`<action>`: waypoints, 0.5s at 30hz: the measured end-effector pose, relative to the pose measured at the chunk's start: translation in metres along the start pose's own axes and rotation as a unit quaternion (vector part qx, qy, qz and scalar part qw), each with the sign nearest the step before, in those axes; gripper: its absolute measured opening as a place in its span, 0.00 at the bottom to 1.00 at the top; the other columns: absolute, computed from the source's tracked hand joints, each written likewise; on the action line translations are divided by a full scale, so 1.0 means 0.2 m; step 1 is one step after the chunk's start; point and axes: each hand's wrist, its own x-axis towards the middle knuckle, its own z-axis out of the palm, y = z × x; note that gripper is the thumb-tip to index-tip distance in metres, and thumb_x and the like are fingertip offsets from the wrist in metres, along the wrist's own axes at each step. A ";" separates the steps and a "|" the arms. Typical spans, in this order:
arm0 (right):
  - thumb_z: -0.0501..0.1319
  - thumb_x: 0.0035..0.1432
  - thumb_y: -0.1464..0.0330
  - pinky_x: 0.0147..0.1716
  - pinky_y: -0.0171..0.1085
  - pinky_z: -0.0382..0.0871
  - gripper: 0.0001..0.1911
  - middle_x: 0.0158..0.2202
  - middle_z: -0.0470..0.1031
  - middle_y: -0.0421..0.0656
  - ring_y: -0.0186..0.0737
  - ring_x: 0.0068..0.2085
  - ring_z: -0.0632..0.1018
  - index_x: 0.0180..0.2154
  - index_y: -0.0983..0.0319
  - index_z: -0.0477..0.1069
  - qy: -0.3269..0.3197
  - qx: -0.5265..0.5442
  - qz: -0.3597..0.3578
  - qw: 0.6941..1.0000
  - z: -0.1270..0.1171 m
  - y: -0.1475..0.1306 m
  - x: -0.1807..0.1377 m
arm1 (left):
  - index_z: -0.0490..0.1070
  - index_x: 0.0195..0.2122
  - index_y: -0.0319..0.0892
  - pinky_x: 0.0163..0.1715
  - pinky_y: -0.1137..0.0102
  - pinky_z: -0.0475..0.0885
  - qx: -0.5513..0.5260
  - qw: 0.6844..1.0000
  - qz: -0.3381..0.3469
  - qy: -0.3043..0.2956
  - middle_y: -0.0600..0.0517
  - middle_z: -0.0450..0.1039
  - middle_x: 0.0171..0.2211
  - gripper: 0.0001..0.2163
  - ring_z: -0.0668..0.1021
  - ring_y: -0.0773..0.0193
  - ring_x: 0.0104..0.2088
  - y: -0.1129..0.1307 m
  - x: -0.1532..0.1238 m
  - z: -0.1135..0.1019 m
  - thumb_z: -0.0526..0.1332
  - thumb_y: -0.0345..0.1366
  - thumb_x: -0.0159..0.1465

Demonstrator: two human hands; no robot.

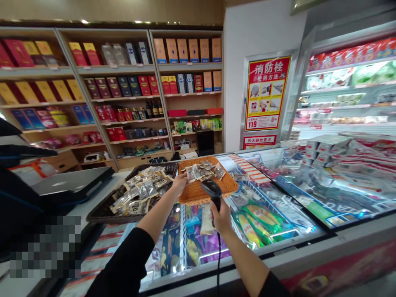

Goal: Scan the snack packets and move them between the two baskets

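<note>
My right hand [221, 216] grips a black corded barcode scanner [212, 190], its head pointing toward an orange wicker basket [198, 193] that holds several small clear snack packets [204, 170]. My left hand [179, 182] reaches to the orange basket's left edge, fingers at a packet there. Left of it lies a dark wicker basket [102, 211] piled with similar packets [139, 192]. Both baskets rest on the glass lid of a chest freezer [278, 194].
Under the glass are colourful frozen goods [250, 225]. A black register screen [66, 185] stands on the counter at left. Shelves of boxed bottles [123, 86] line the back wall. An open chiller [346, 90] and stacked cartons [328, 146] are at right.
</note>
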 end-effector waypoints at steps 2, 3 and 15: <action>0.53 0.59 0.56 0.18 0.32 0.61 0.15 0.16 0.65 0.35 0.36 0.17 0.69 0.35 0.61 0.65 -0.022 -0.036 -0.017 0.999 0.01 -0.01 -0.03 | 0.72 0.38 0.39 0.38 0.68 0.76 -0.042 0.999 0.002 -0.009 0.49 0.76 0.34 0.11 0.78 0.64 0.37 -0.02 -0.07 -0.07 0.59 0.22 0.54; 0.53 0.59 0.56 0.19 0.32 0.61 0.15 0.15 0.65 0.35 0.37 0.18 0.70 0.35 0.61 0.65 -0.029 -0.052 -0.025 0.998 0.01 -0.02 -0.04 | 0.72 0.38 0.39 0.38 0.68 0.76 -0.050 0.999 0.009 -0.008 0.49 0.76 0.34 0.12 0.78 0.64 0.36 -0.03 -0.10 -0.09 0.59 0.22 0.54; 0.53 0.58 0.57 0.20 0.32 0.62 0.15 0.18 0.69 0.39 0.39 0.20 0.72 0.35 0.62 0.67 -0.030 -0.096 -0.036 0.994 0.00 0.00 -0.04 | 0.66 0.51 0.39 0.38 0.70 0.75 0.000 1.000 0.023 -0.006 0.46 0.75 0.43 0.20 0.77 0.63 0.43 -0.08 -0.12 -0.05 0.54 0.20 0.58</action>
